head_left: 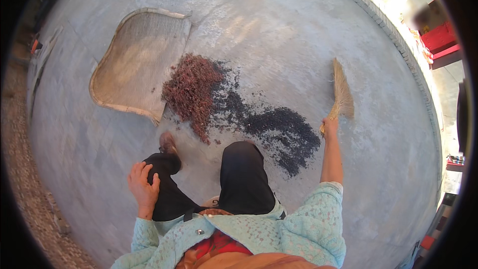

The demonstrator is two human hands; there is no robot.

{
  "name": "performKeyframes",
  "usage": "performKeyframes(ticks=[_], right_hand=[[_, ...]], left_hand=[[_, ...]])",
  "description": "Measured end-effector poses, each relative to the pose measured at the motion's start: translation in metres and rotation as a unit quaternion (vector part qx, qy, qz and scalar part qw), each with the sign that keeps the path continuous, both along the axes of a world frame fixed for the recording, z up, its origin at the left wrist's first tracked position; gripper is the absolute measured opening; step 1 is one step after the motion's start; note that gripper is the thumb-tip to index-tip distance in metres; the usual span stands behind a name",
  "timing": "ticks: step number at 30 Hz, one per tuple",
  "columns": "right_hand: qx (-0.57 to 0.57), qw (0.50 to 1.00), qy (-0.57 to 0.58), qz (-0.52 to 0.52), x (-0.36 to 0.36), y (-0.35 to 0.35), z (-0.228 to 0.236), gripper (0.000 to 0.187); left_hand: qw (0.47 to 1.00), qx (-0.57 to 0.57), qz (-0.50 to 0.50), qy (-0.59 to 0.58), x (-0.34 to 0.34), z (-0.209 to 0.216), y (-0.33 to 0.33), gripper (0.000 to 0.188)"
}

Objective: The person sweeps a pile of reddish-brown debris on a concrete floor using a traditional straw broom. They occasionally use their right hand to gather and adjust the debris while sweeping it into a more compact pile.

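Note:
My right hand (329, 126) is closed round the handle end of a straw hand broom (340, 89), whose bristles point away from me over the concrete. My left hand (143, 184) rests on my left knee, fingers stretched out and holding nothing. Between the broom and a woven winnowing basket (142, 55) lie two loose heaps that touch. The left heap is reddish-brown, dry husk-like material (191, 89), reaching the basket's open edge. To its right spread small black grains, perhaps seeds (284, 129), thinning out at the borders. The basket lies flat and looks nearly bare.
Pale grey concrete floor (388, 169) surrounds everything. A raised edging (398, 45) curves along the right, with red objects (440, 40) beyond it. Brown rough ground (30, 169) borders the left side. My shoe (168, 143) stands close to the reddish heap.

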State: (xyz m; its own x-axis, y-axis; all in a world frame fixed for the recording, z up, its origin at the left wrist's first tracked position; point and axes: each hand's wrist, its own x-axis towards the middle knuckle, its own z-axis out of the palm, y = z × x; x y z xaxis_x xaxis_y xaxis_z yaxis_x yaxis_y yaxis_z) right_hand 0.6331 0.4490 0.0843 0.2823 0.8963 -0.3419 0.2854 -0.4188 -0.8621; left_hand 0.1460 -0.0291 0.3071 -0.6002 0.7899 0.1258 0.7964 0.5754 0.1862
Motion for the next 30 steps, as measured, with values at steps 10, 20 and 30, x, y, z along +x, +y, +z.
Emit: performKeyframes(ticks=[10, 20, 30], right_hand=[[-0.090, 0.946, -0.185, 0.251, -0.062, -0.125, 0.022, 0.093], [0.051, 0.980, -0.106, 0.158, 0.001, -0.227, 0.031, 0.090], [0.042, 0.995, 0.030, -0.085, 0.014, 0.052, -0.035, 0.037]], left_hand=[[1.000, -0.006, -0.001, 0.001, 0.003, 0.004, 0.009, 0.031], [1.000, -0.005, 0.003, -0.015, 0.002, 0.003, 0.009, 0.030], [0.999, -0.017, 0.021, -0.032, -0.004, 0.006, 0.015, 0.030]])
